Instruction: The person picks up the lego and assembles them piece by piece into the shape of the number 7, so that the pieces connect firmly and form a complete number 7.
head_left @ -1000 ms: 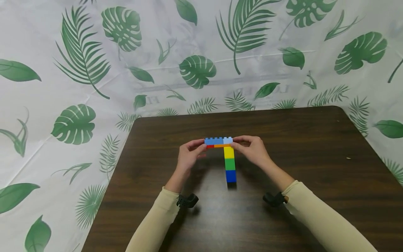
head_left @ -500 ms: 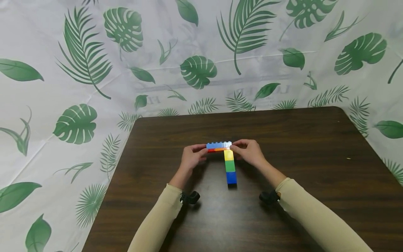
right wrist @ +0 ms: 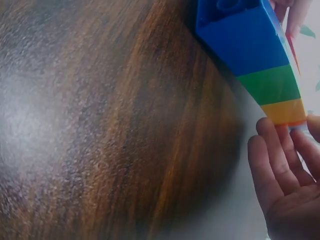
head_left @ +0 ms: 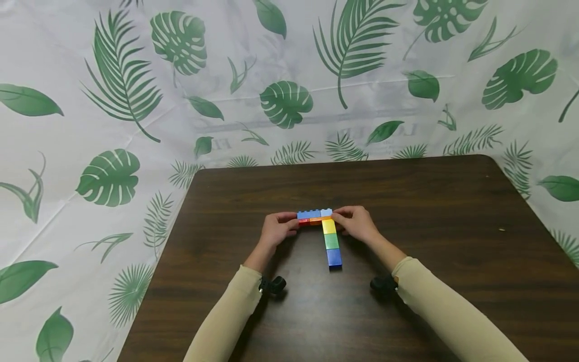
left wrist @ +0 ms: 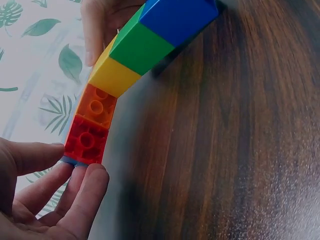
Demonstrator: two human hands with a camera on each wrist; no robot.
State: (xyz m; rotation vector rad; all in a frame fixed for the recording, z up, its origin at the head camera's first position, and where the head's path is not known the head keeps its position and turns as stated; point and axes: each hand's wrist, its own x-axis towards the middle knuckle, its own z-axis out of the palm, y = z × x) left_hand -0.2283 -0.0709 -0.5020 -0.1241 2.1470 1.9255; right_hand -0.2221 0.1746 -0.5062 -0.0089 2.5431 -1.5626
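Currently we hold a brick assembly (head_left: 322, 229) at mid-worktop (head_left: 429, 261), one hand at each end of its crossbar. Our left hand (head_left: 277, 230) pinches the left end, fingers (left wrist: 75, 195) curled against the red brick (left wrist: 85, 141). Our right hand (head_left: 357, 224) grips the right end, fingers (right wrist: 272, 167) closed beside the yellow brick (right wrist: 284, 111).

We judge the step in hand to be seating or steadying the assembly on the worktop. The next move calls for even pressure from both hands, so that the joints do not separate.

The assembly forms an L shape. Its crossbar has a blue brick (head_left: 309, 214) and a light-blue brick (head_left: 326, 212) on top, red and orange below. Its stem runs toward us: yellow, green (head_left: 331, 241), then dark blue (head_left: 334, 257). The wrist views suggest the stem end touches the worktop; whether the crossbar does, we cannot tell.
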